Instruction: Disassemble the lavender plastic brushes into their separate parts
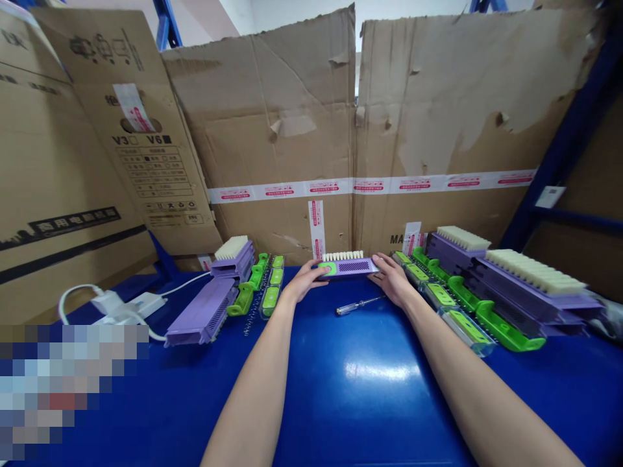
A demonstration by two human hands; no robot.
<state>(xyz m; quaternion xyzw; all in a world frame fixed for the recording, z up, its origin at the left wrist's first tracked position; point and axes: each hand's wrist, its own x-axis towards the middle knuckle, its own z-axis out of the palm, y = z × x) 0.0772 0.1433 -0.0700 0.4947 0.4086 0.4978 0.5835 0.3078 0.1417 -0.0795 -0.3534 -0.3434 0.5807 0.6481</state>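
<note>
A purple brush (354,266) with cream bristles along its top and a slotted front lies at the back of the blue table. Its left end carries a bright green piece. My left hand (305,283) is closed around that green end. At the other end, the fingers and thumb of my right hand (389,279) grip the purple body. Just in front of the brush, and nearest to my right hand, rests a screwdriver (357,305) with a clear handle, its tip pointing right.
Purple casings (204,311) stand at left beside green brackets (242,299), springs and clear-and-green blocks (271,300). More bristled purple casings (535,275), green brackets (509,329) and clear-and-green blocks (464,329) line the right. A white power strip (141,305) with cable lies left. Cardboard (282,149) walls the back.
</note>
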